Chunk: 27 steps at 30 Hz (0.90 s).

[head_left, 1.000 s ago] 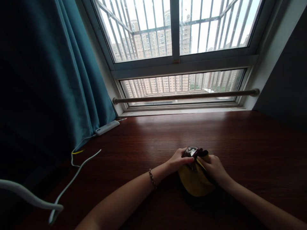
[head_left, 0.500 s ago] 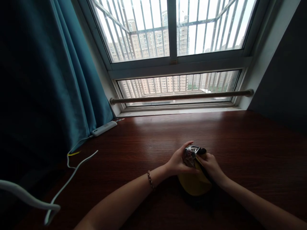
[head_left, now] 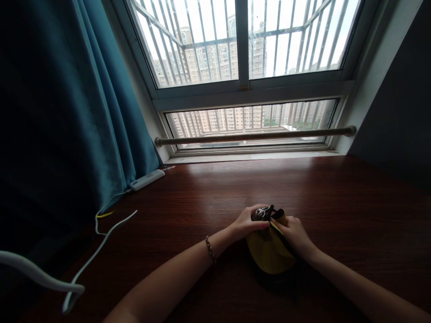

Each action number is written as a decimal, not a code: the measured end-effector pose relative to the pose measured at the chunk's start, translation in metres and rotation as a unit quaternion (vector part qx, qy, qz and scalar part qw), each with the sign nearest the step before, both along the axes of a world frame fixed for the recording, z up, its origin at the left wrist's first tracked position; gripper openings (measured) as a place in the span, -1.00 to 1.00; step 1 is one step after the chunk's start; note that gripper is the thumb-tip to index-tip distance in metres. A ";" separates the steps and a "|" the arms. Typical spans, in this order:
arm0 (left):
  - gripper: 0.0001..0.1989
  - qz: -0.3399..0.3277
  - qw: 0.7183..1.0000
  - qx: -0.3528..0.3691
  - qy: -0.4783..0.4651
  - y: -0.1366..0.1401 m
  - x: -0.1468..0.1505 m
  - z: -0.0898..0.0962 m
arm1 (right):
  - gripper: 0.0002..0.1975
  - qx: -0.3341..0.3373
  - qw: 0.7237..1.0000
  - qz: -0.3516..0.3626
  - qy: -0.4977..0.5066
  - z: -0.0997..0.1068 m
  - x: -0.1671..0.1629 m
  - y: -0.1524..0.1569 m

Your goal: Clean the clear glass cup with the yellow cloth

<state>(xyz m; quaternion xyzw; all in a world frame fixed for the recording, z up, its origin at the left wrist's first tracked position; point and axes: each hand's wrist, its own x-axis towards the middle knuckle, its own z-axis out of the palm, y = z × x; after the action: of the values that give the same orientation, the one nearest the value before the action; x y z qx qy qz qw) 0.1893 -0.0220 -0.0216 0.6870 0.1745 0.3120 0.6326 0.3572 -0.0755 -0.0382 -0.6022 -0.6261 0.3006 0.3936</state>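
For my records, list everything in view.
bag: one, yellow and black, right of centre
wrapper: one, silver, at bag
curtain: one, blue, left
box: one, white, beside curtain
cords: at least two, white, left
strip: one, yellow, near cords
window: one, grey, ahead
rail: one, brown, across window
bars: many, grey, outside
buildings: several, beige, outside
wooden surface: one, brown, below window
wall: one, dark, right
bracelet: one, brownish, left wrist
left hand: one, bare, holding wrapper
right hand: one, bare, holding bag
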 end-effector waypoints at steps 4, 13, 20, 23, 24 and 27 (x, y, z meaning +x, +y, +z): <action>-0.28 0.007 0.999 0.027 -0.032 -0.002 0.003 -0.003 | -0.55 0.000 1.000 -0.008 0.027 -0.002 0.001 0.002; -0.07 0.024 0.994 0.065 -0.082 -0.006 0.004 -0.007 | -0.55 -0.018 0.992 -0.013 0.123 -0.007 0.002 0.004; -0.18 0.025 0.999 0.018 -0.043 -0.009 0.005 -0.001 | -0.53 -0.021 0.987 -0.009 0.157 -0.005 0.001 0.004; -0.28 0.070 0.997 0.016 -0.029 -0.007 0.002 -0.001 | -0.53 -0.020 0.988 -0.002 0.151 -0.005 0.000 0.003; -0.32 0.086 0.996 0.019 -0.020 -0.007 0.001 -0.001 | -0.53 -0.022 0.990 -0.002 0.138 -0.005 0.000 0.002; -0.50 0.093 0.995 0.021 0.017 -0.004 -0.001 0.000 | -0.54 -0.029 0.996 0.000 0.085 -0.004 0.000 0.001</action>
<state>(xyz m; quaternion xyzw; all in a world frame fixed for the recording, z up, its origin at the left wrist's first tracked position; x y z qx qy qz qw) 0.1879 -0.0263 -0.0213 0.6863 0.2419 0.3616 0.5829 0.3568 -0.0741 -0.0426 -0.5855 -0.5814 0.3691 0.4277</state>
